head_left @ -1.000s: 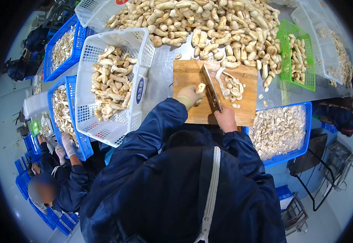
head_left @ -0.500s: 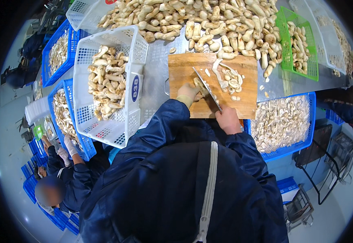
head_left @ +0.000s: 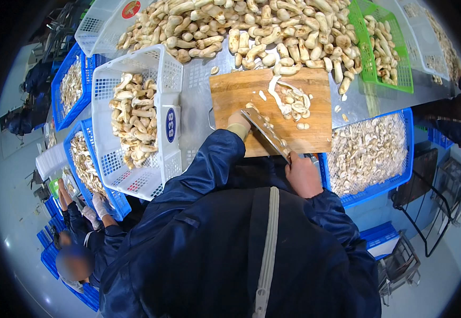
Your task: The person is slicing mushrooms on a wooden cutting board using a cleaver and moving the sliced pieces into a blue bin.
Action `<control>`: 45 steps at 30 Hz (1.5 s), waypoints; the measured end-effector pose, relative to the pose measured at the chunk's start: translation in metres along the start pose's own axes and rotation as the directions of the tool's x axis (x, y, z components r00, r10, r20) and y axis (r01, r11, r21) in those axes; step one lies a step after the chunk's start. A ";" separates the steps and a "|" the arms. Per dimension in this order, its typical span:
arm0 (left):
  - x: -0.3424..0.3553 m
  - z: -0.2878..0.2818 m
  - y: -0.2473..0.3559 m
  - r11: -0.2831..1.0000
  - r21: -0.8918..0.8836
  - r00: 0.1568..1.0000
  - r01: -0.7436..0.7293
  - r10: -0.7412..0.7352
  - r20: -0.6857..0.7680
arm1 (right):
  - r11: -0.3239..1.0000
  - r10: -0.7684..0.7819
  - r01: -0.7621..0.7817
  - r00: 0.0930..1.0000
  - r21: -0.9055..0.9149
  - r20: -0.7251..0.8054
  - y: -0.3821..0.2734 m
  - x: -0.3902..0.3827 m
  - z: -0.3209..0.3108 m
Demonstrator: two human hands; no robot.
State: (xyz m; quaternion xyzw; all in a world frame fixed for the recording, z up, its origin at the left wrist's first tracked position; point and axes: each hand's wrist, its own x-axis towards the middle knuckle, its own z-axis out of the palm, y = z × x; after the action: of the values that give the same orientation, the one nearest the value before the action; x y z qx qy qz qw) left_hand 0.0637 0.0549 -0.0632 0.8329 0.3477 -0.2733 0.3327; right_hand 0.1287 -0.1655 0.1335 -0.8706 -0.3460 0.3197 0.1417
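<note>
Wooden cutting board (head_left: 241, 93): lies on my metal worktop (head_left: 198, 90), near its front edge. Knife (head_left: 269, 135): gripped in my right hand (head_left: 303, 175), blade slanting across the board's front half. My left hand (head_left: 239, 125): pressed on the board just beside the blade. Sliced mushroom pieces (head_left: 293, 103): at the board's right side. Whole mushrooms (head_left: 241, 24): heaped along the worktop's far edge. White basket (head_left: 135, 119): left of the board, holding mushrooms. Blue crate (head_left: 370, 153): right front corner, filled with slices. Green basket (head_left: 381, 45): far right.
</note>
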 end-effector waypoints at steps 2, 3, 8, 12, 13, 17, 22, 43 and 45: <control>-0.006 -0.002 0.002 0.992 -0.127 1.000 -0.003 0.001 -0.015 | 1.000 0.006 -0.005 1.000 -0.009 0.009 0.000 0.005 0.001; -0.008 -0.004 0.000 0.982 -0.191 1.000 0.000 -0.005 -0.026 | 1.000 -0.013 0.013 1.000 0.020 -0.015 0.000 0.009 0.003; -0.035 -0.029 0.029 0.921 -0.374 0.990 0.109 -0.133 -0.039 | 1.000 -0.007 0.007 1.000 0.029 0.014 0.004 0.067 0.032; -0.060 -0.051 0.042 0.387 -0.889 0.953 0.244 -0.266 0.146 | 0.978 0.037 -0.032 0.999 0.208 -0.021 0.009 0.085 0.030; -0.065 -0.058 0.048 0.357 -0.893 0.948 0.275 -0.254 0.190 | 0.957 0.068 -0.054 0.997 0.284 -0.042 0.017 0.084 0.027; -0.070 -0.064 0.059 0.931 -0.345 0.910 0.118 -0.241 -0.339 | 0.885 0.172 -0.125 0.983 0.449 -0.066 0.033 0.063 0.017; -0.041 -0.044 0.069 0.986 -0.037 0.906 0.165 -0.166 -0.390 | 0.802 0.293 -0.200 0.953 0.563 -0.078 0.031 0.033 0.005; 0.004 -0.130 0.167 0.760 0.363 0.741 -0.539 0.633 -0.225 | 0.713 0.466 -0.184 0.845 0.677 -0.261 0.054 -0.021 0.005; -0.037 -0.142 0.157 0.825 0.192 0.799 -0.532 0.564 -0.207 | 0.679 0.497 -0.227 0.841 0.698 -0.211 0.056 -0.022 0.005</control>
State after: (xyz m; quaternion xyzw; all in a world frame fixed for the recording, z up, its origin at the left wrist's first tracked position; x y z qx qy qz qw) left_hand 0.1929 0.0614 0.1083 0.9448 0.1138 -0.0769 0.2976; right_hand 0.1417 -0.2212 0.1141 -0.8628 0.0048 0.2640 0.4311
